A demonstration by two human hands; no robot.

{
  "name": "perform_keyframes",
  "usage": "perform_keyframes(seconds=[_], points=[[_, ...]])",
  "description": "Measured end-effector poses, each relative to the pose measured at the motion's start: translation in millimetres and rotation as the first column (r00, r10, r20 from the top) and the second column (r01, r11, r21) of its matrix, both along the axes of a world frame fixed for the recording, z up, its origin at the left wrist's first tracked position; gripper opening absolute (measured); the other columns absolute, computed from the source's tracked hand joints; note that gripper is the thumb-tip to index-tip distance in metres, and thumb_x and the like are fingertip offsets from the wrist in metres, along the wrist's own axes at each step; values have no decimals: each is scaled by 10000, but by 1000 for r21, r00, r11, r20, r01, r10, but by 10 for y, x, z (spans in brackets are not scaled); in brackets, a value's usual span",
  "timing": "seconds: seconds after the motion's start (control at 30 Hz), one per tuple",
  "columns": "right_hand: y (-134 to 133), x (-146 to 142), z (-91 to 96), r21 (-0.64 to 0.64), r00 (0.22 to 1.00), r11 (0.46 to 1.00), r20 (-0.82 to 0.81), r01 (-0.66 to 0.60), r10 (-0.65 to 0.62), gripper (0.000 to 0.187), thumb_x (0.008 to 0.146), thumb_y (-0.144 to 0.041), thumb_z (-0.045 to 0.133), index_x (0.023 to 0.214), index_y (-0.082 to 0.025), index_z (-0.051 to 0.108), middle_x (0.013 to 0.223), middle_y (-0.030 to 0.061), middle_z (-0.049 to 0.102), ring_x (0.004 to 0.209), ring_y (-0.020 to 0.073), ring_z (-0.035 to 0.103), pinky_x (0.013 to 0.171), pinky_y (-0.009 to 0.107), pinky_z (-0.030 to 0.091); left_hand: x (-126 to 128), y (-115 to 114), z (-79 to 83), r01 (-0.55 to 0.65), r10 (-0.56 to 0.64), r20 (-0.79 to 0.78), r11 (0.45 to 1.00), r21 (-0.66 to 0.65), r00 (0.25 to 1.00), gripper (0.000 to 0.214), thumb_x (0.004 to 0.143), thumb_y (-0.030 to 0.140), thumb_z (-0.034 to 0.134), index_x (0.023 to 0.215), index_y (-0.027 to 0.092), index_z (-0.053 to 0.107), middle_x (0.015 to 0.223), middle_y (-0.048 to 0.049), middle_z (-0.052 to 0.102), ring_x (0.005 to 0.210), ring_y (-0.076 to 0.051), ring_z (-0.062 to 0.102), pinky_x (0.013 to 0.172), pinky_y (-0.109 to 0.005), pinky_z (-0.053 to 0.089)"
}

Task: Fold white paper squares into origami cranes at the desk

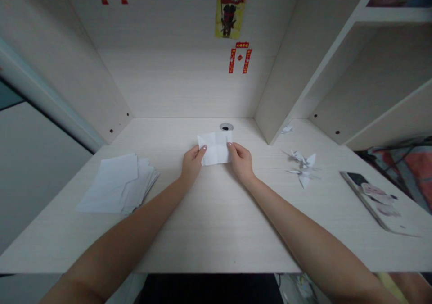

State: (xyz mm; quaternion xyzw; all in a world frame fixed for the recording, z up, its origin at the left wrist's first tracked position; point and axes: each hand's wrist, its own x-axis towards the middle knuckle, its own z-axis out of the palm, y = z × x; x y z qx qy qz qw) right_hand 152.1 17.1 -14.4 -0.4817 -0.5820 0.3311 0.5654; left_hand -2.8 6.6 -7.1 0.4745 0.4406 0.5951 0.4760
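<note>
A small creased white paper sheet [216, 147] is held just above the pale desk [216, 214] near its middle back. My left hand [192, 162] pinches the sheet's lower left edge with thumb and fingers closed on it. On the opposite side, my right hand [240, 160] grips the lower right edge the same way. Both forearms reach in from the near edge of the desk.
A stack of white paper sheets [118, 184] lies at the left. Folded paper cranes [303, 166] sit at the right, with a smaller folded piece [287, 128] by the shelf divider. A booklet [378, 200] lies far right. A cable hole [226, 126] is behind the sheet.
</note>
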Motion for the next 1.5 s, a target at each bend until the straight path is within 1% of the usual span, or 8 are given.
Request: perform_keyframes(seconds=[0.13, 0.2, 0.27, 0.43, 0.6, 0.83, 1.23, 1.5], points=[[19, -9, -24, -16, 998, 1000, -59, -16, 15, 272, 834, -411, 482, 899, -178, 606, 647, -7, 532, 589, 128, 447, 552, 238, 353, -7, -2, 21, -14, 16, 38, 999, -37, 999, 343, 676, 455, 684, 814, 142, 707, 743, -31, 699, 676, -171, 608, 652, -270, 479], [24, -15, -20, -3, 991, 999, -125, -53, 52, 372, 805, -361, 529, 1144, -209, 508, 734, -2, 589, 575, 122, 466, 535, 231, 361, -9, 0, 32, -35, 38, 65, 998, -56, 997, 353, 656, 463, 700, 796, 139, 704, 737, -33, 699, 688, -178, 614, 659, -275, 482], [29, -11, -11, 36, 982, 996, -166, -84, 88, 461, 771, -316, 565, 1209, -239, 445, 891, 28, 628, 606, 119, 505, 547, 230, 383, -11, 12, 32, -51, 57, 90, 996, -72, 994, 369, 637, 474, 713, 782, 135, 698, 735, -35, 699, 700, -188, 622, 658, -280, 484], [27, 37, 15, 38, 968, 980, -151, -196, 199, 225, 767, -264, 500, 904, -203, 666, 864, 28, 667, 720, 152, 567, 650, 265, 422, -22, 69, -3, -55, 73, 212, 995, -86, 974, 385, 629, 444, 730, 842, 125, 693, 811, -60, 715, 764, -218, 652, 721, -322, 503], [37, 65, 31, 27, 936, 962, -227, -270, 269, 335, 712, -181, 444, 917, -217, 706, 878, 10, 706, 809, 175, 619, 741, 299, 457, -39, 101, -4, -35, 70, 336, 993, -110, 939, 405, 642, 394, 736, 937, 121, 686, 917, -94, 716, 877, -246, 661, 827, -375, 504], [92, 45, -38, 62, 920, 943, -210, -326, 332, 279, 676, -210, 647, 951, -228, 692, 1027, 38, 691, 911, 183, 630, 817, 310, 472, -24, 59, 28, -9, 41, 291, 994, -110, 956, 431, 627, 433, 739, 911, 112, 697, 882, -96, 720, 869, -257, 660, 811, -379, 502], [121, 66, -3, -29, 943, 990, -308, -141, 126, 148, 587, -297, 747, 615, -190, 648, 638, -18, 648, 595, 118, 539, 626, 258, 416, -88, 53, 62, 79, -76, 22, 986, -148, 997, 276, 646, 373, 682, 765, 124, 681, 628, -38, 663, 529, -110, 551, 553, -235, 418], [124, 45, -2, -42, 936, 991, -335, -126, 105, 169, 551, -297, 767, 581, -192, 638, 617, -19, 638, 593, 115, 526, 602, 247, 397, -95, 73, 51, 51, -37, 85, 984, -168, 996, 220, 627, 335, 649, 706, 130, 647, 564, -20, 623, 499, -101, 531, 531, -226, 396]])
